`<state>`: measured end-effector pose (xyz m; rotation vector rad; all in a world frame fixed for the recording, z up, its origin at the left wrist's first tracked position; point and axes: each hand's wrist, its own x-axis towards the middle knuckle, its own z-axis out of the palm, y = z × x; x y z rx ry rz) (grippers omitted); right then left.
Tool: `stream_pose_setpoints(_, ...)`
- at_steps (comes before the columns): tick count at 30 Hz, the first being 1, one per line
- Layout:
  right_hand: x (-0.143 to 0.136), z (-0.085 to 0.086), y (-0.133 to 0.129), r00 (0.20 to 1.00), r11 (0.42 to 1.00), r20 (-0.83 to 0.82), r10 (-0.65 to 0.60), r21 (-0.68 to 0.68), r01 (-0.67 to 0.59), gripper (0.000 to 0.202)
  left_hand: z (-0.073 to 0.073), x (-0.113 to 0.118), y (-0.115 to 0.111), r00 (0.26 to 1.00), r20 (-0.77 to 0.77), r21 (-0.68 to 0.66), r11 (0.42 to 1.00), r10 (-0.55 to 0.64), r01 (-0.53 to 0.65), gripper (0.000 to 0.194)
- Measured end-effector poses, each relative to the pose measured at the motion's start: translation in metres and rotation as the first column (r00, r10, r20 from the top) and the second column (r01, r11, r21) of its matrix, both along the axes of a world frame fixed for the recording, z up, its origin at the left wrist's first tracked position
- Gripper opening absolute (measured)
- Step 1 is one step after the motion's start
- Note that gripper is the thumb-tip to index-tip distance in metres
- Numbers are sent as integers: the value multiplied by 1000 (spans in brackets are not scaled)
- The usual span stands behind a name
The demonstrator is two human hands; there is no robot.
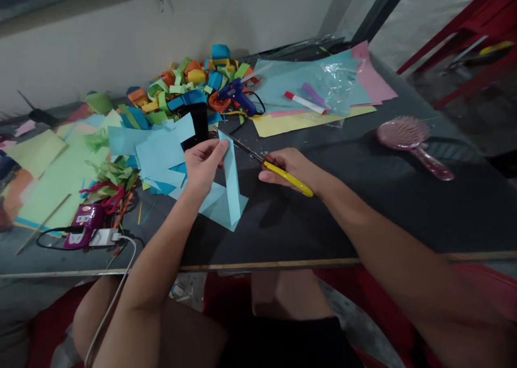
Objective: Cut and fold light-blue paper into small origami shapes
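Between thumb and fingers, my left hand (205, 163) pinches the upper end of a folded light-blue paper strip (231, 182), which hangs upright over the table. My right hand (288, 168) is closed around yellow-handled scissors (285, 178). Their blades point up and left and lie at the strip's top end, close to my left fingertips; whether they are cutting into the paper is too small to tell. Below the strip lies a light-blue sheet (220, 209). Left of my left hand are several light-blue paper pieces (159, 155) in a loose heap.
Coloured paper loops (196, 77) are piled at the back, beside a blue glue gun (238, 94). Large sheets (278, 82) carry a red-capped marker (305, 102) and a purple one. A hairbrush (407, 139) lies right. A purple plug strip (84, 225) with cables sits left.
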<state>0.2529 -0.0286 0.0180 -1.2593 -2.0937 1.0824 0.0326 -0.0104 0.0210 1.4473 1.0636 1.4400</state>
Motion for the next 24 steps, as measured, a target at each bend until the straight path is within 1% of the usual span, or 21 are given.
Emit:
stream_pose_setpoints(7,-4,4,-2,998,998,11,-55,0,55,65,1,2,-1,999,35,-26,1000,-1,2,38)
stream_pose_setpoints(10,-4,6,-1,999,999,11,-53,-5,53,66,1,2,-1,1000,20,-32,999,10,-9,39)
stream_pose_setpoints(14,-2,7,0,998,998,39,-56,-10,56,68,-3,1,1,1000,21,-44,999,-13,14,36)
stream_pose_setpoints(18,-2,10,1,996,998,65,-68,12,68,72,-5,0,3,999,37,-29,1000,-2,3,32)
stream_pose_setpoints(24,-3,9,1,991,993,88,-102,70,96,73,-1,1,2,999,24,-39,999,23,-22,33)
